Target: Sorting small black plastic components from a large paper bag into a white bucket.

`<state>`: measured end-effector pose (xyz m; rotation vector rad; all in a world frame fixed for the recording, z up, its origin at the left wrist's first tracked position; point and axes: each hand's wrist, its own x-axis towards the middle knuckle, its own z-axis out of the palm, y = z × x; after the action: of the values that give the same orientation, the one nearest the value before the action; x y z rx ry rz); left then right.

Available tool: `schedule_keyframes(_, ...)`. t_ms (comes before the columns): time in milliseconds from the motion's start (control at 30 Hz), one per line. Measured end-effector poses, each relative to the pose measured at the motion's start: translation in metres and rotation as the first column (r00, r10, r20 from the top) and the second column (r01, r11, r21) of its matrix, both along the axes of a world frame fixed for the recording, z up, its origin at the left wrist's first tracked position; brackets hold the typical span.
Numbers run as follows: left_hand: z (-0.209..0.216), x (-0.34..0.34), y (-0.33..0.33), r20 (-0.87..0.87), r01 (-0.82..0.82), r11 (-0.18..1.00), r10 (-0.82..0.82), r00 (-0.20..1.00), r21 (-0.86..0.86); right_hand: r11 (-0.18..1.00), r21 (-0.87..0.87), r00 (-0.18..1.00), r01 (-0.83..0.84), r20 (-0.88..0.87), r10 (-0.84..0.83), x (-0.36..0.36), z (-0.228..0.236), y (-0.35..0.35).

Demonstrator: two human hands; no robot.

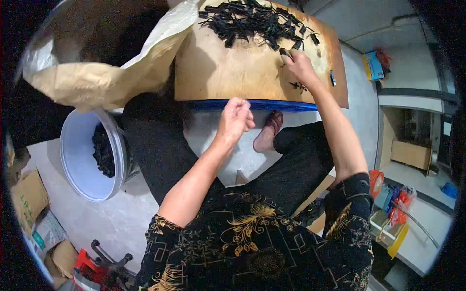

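A pile of small black plastic parts point(250, 22) with thin stems lies on the far half of a wooden board point(228, 72). My right hand point(301, 67) is over the board at the near right edge of the pile, its fingers closed; a dark piece or cover shows at the fingertips, too small to name. My left hand point(235, 118) is in front of the board's near edge, above my lap, with fingers curled in. Whatever it may hold is hidden.
A few dark scraps point(297, 87) and a small metal tool point(332, 78) lie at the board's right. To the left stand a white bucket point(73, 160) with black parts inside and a large open sack point(82, 82). Shelves point(410, 154) line the right.
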<state>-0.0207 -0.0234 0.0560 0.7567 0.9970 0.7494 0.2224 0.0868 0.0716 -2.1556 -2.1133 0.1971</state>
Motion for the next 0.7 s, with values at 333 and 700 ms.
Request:
schedule_keyframes(333, 0.011, -0.001, -0.009, -0.078, 0.087, 0.892, -0.058, 0.995, 0.445, 0.909, -0.409, 0.113, -0.081, -0.910, -0.399, -0.098, 0.028, -0.122)
schedule_keyframes(700, 0.014, -0.013, -0.013, -0.006, 0.181, 0.931, -0.189, 0.982, 0.317, 0.893, -0.436, 0.155, -0.110, -0.895, -0.418, -0.096, 0.018, -0.156)
